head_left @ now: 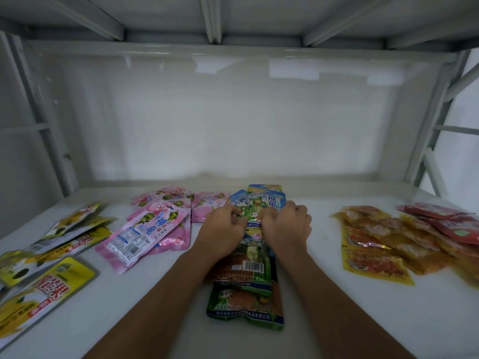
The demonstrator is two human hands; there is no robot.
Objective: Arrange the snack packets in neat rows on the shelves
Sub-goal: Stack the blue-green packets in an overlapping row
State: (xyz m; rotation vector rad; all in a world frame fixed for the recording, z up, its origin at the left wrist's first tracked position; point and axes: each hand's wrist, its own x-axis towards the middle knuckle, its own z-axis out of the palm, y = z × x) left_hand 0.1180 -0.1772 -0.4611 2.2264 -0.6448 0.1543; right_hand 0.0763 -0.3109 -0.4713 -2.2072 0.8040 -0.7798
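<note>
Hands, left [225, 224] and right [287, 224], both curled, pinch one blue-green packet [259, 206] on the white shelf [324, 294], between pink packets [147, 229] and orange packets [375, 242].

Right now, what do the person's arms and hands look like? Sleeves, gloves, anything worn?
Both forearms are bare up to the frame edge: no sleeves visible. The left hand and right hand wear no gloves. No watch, ring, bracelet or marking shows on either wrist or hand from this view.

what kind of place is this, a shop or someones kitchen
Probably a shop or stockroom: a white metal shelf holds many identical pink packets and orange packets, sorted by kind.
</note>
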